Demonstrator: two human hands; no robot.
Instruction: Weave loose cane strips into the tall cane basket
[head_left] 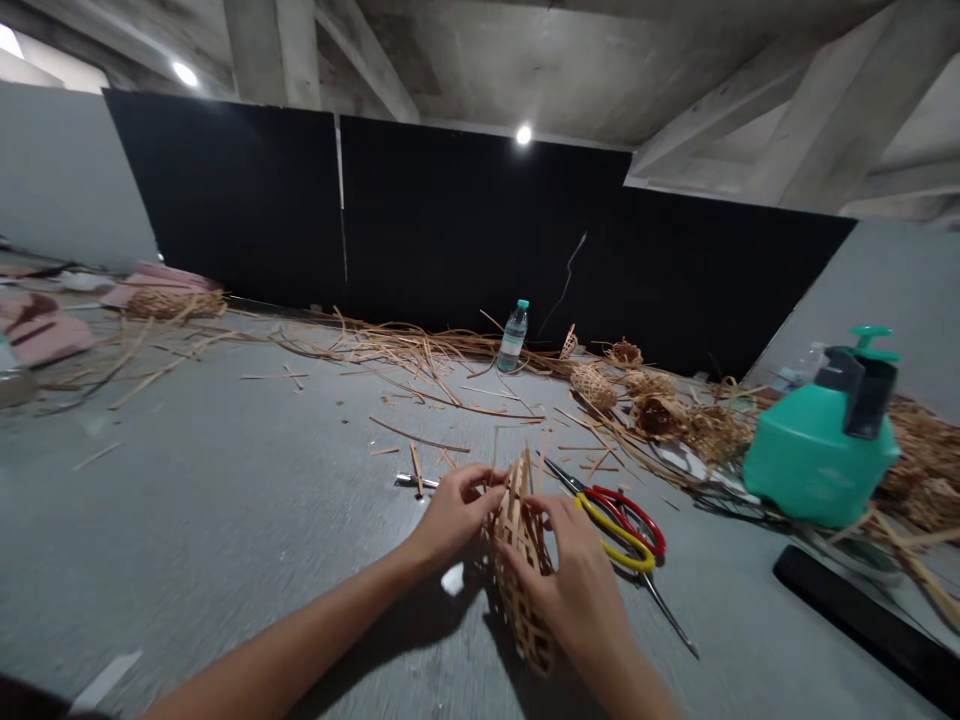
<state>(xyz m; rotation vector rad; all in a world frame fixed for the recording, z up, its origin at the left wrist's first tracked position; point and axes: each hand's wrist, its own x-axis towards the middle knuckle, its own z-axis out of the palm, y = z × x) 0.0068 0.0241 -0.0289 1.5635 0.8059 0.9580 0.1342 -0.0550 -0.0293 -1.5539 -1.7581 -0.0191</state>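
Bamboo strips are standing up loose from the top of the small woven basket (520, 560) you are working on, low and just right of centre in the frame. Your left hand (452, 515) is closing its fingertips on the upper left edge of the weave, pinching a strip end; your right hand (577, 580) is curling round the right flank of the basket, thumb and fingers pressing it steady. Both hands are partly closed on the basket, neither fully clenched.

To my eye, you are doing best by keeping the right hand firm and low on the body while the left is guiding one strip at a time, so the open lattice is not twisting out of shape. Thin strips like these are probably splitting if bent sharply, so ease them over.

The basket is resting on the grey table (225, 520), between your hands and touching both. Just right of it, the red and yellow scissors (622, 525) are lying near your right hand; the green sprayer (821, 450) is standing well apart at right.
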